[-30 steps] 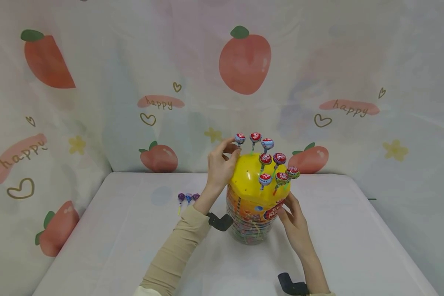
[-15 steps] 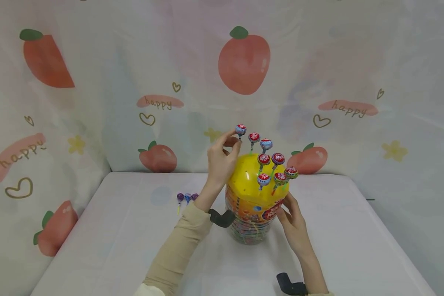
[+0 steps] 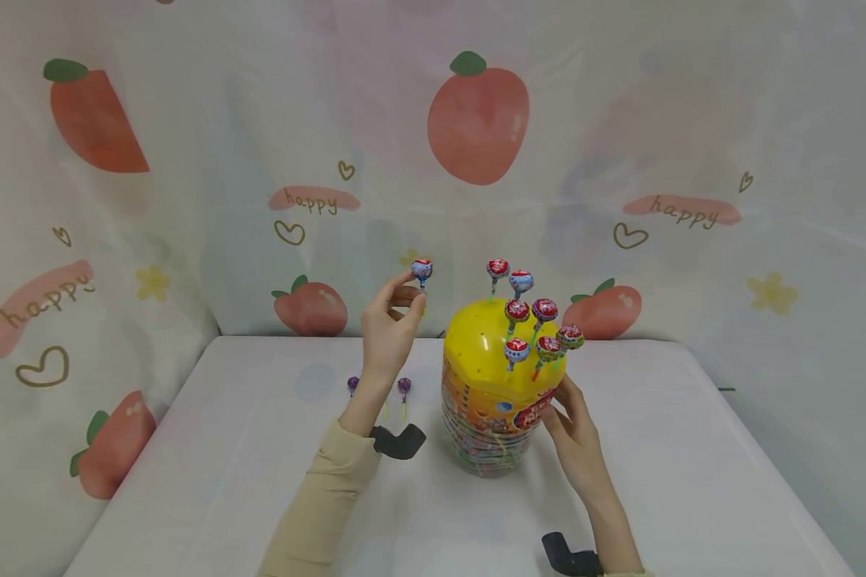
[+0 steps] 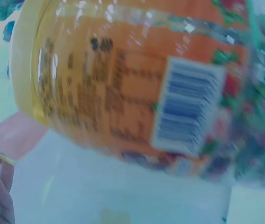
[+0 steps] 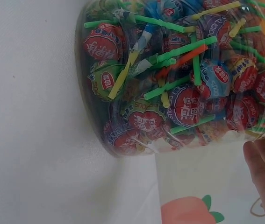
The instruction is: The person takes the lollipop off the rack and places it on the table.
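Note:
My left hand point(image 3: 390, 332) pinches a blue-and-red wrapped lollipop point(image 3: 422, 269) by its stick, head up, to the left of a big candy jar point(image 3: 487, 425). The jar has a domed yellow lid point(image 3: 476, 344) with several lollipops point(image 3: 517, 310) standing upright in it. My right hand point(image 3: 577, 437) rests against the jar's right side, fingers on its wall below the lid. In the right wrist view, wrapped lollipops point(image 5: 186, 105) fill the clear jar. The left wrist view shows the jar's orange label with a barcode point(image 4: 188, 105), blurred.
Purple-wrapped lollipops point(image 3: 404, 386) lie on the white tablecloth point(image 3: 245, 465) left of the jar, partly behind my left forearm. A printed fabric backdrop point(image 3: 375, 96) with peaches stands behind the table. A black strap piece point(image 3: 398, 441) sticks out from each wrist.
My left hand has lifted the lollipop up from the lid's left edge and carried it left, away from the jar. The right hand stays at the jar.

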